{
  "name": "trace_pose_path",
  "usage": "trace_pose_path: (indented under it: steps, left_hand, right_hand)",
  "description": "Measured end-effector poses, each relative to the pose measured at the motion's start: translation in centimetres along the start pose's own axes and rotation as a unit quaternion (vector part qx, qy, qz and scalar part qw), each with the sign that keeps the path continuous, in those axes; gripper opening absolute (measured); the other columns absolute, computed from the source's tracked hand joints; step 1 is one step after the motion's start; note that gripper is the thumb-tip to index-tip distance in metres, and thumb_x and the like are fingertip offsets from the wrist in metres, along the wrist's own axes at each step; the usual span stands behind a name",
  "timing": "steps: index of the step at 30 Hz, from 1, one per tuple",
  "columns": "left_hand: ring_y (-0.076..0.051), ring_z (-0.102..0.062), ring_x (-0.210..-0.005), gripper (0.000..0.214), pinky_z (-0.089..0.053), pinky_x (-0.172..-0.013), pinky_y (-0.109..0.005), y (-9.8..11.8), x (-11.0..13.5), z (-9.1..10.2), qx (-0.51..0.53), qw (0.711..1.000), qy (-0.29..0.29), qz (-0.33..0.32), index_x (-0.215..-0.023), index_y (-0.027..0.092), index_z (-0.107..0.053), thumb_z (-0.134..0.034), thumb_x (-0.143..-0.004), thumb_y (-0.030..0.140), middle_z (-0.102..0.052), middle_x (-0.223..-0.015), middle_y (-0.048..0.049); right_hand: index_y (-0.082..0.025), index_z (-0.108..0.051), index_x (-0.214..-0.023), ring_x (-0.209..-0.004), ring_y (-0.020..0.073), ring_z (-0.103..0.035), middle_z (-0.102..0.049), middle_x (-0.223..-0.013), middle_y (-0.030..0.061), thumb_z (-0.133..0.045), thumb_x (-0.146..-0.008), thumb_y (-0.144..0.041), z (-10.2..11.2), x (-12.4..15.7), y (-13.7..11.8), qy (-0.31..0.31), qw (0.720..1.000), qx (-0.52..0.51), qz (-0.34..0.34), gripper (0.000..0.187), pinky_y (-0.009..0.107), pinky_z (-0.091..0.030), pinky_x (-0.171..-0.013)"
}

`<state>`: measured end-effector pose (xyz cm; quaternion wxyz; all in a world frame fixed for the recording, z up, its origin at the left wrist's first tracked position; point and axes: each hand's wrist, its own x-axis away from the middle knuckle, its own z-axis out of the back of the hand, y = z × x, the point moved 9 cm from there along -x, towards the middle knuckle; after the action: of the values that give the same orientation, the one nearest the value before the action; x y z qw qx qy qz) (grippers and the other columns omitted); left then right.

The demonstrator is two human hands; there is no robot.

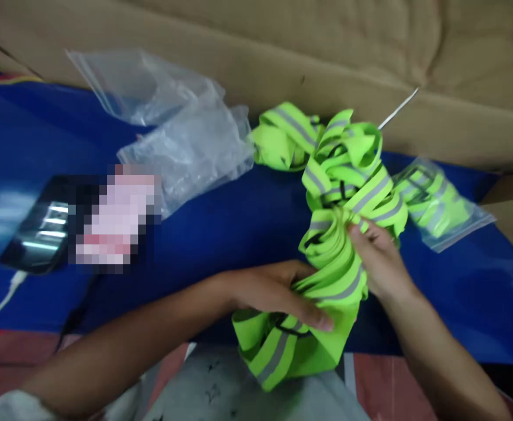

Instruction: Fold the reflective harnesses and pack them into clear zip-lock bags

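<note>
A bundle of neon-yellow reflective straps [341, 280] with grey stripes hangs over the front edge of the blue table. My left hand [278, 292] is wrapped round its lower part, thumb across the front, beside a black buckle [289, 327]. Higher up, my right hand [376, 251] pinches the folded straps between thumb and fingers. More loops of the same strap [353, 158] are heaped just beyond my hands, and a further coil [282, 137] lies to their left. Parts of my left fingers are hidden behind the bundle.
Clear plastic bags [186, 134] lie at the back left, near a dark phone [41, 228] with a white cable and a pixelated pink item [116, 216]. A bagged strap [440, 202] rests on the right. Cardboard [256, 64] walls the back of the blue table [221, 228].
</note>
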<state>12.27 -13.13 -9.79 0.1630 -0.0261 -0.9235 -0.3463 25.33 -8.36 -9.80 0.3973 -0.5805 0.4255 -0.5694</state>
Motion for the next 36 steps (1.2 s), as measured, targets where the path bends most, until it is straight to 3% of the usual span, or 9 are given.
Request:
trace_pose_path:
  steps: [4,8,13,16,20,24,28,31,36]
  left_hand:
    - [-0.013,-0.063,-0.08,0.01,-0.053,-0.076,-0.022,3.3,0.4,1.7,-0.175,0.979,0.082,-0.068,-0.087,0.016,-0.074,-0.078,-0.082,0.024,-0.073,-0.086,0.0018]
    - [-0.016,-0.067,-0.086,0.009,-0.053,-0.083,-0.026,3.2,1.2,3.7,-0.24,0.947,0.198,-0.084,-0.078,0.014,-0.071,-0.064,-0.082,0.011,-0.076,-0.089,-0.0011]
    - [-0.022,-0.074,-0.098,0.025,-0.061,-0.092,-0.033,-0.1,0.0,0.4,-0.023,0.999,-0.009,-0.032,-0.1,0.015,-0.078,-0.08,-0.085,0.035,-0.08,-0.104,-0.0064]
    - [-0.019,-0.073,-0.103,0.027,-0.059,-0.098,-0.03,1.3,-0.1,1.1,-0.037,0.995,0.046,-0.084,-0.105,0.017,-0.079,-0.084,-0.084,0.033,-0.079,-0.107,-0.004]
    - [-0.017,-0.072,-0.103,0.011,-0.057,-0.101,-0.028,2.9,0.1,1.3,-0.129,0.984,0.071,-0.102,-0.099,0.017,-0.077,-0.076,-0.089,0.023,-0.078,-0.102,-0.0019]
    - [-0.022,-0.071,-0.112,0.006,-0.055,-0.109,-0.031,2.8,0.4,0.6,-0.135,0.983,0.035,-0.122,-0.09,0.018,-0.071,-0.068,-0.09,0.022,-0.077,-0.111,-0.0067]
    - [-0.025,-0.069,-0.114,0.014,-0.053,-0.113,-0.035,1.9,1.0,-0.1,-0.13,0.982,0.01,-0.134,-0.087,0.019,-0.068,-0.06,-0.091,0.031,-0.076,-0.11,-0.0099]
    - [-0.025,-0.066,-0.114,0.015,-0.053,-0.112,-0.035,1.7,1.1,-0.1,-0.184,0.977,0.01,-0.11,-0.088,0.02,-0.068,-0.059,-0.093,0.031,-0.074,-0.113,-0.011]
    - [-0.02,-0.067,-0.105,0.013,-0.055,-0.104,-0.031,3.0,0.7,0.7,-0.182,0.973,0.059,-0.13,-0.094,0.017,-0.069,-0.066,-0.096,0.03,-0.073,-0.104,-0.0074]
  right_hand:
    - [-0.027,-0.077,-0.12,-0.093,0.0254,-0.077,-0.079,-0.102,0.0042,-0.081,-0.086,-0.064,1.3,-0.6,-1.5,0.048,0.998,0.017,0.029,0.05,0.042,-0.066,-0.083]
    - [-0.031,-0.067,-0.137,-0.067,0.0184,-0.066,-0.075,-0.092,0.0027,-0.076,-0.089,-0.066,1.9,0.2,1.6,0.059,0.995,0.059,-0.061,0.061,0.031,-0.055,-0.056]
    - [-0.034,-0.067,-0.134,-0.089,0.0186,-0.068,-0.072,-0.119,0.0039,-0.075,-0.095,-0.052,1.1,0.8,-0.1,0.043,0.984,0.168,0.039,0.044,0.029,-0.057,-0.071]
    - [-0.033,-0.067,-0.131,-0.077,0.0154,-0.064,-0.072,-0.112,0.0028,-0.076,-0.094,-0.052,1.0,0.6,-1.6,0.054,0.984,0.163,0.051,0.043,0.027,-0.055,-0.065]
    - [-0.036,-0.071,-0.127,-0.079,0.0163,-0.069,-0.075,-0.108,0.0016,-0.075,-0.094,-0.056,-0.3,0.1,-0.6,-0.027,0.998,0.047,-0.02,0.039,0.025,-0.058,-0.064]
    - [-0.044,-0.072,-0.132,-0.107,0.0187,-0.074,-0.074,-0.124,-0.0011,-0.066,-0.101,-0.053,-2.1,0.7,0.9,-0.129,0.99,0.041,-0.049,0.033,0.025,-0.062,-0.087]
    - [-0.045,-0.07,-0.14,-0.141,0.0236,-0.059,-0.065,-0.144,0.0014,-0.052,-0.109,-0.049,-3.8,1.9,0.8,-0.202,0.97,0.131,0.01,0.036,0.037,-0.052,-0.117]
    - [-0.042,-0.061,-0.152,-0.147,0.0267,-0.052,-0.056,-0.153,0.0045,-0.054,-0.108,-0.046,-3.8,2.2,-1.3,-0.174,0.958,0.202,0.105,0.045,0.042,-0.047,-0.122]
    - [-0.044,-0.067,-0.145,-0.125,0.0206,-0.071,-0.075,-0.134,-0.0013,-0.053,-0.109,-0.041,-1.9,2.4,-4.3,-0.082,0.963,0.219,0.137,0.038,0.034,-0.056,-0.112]
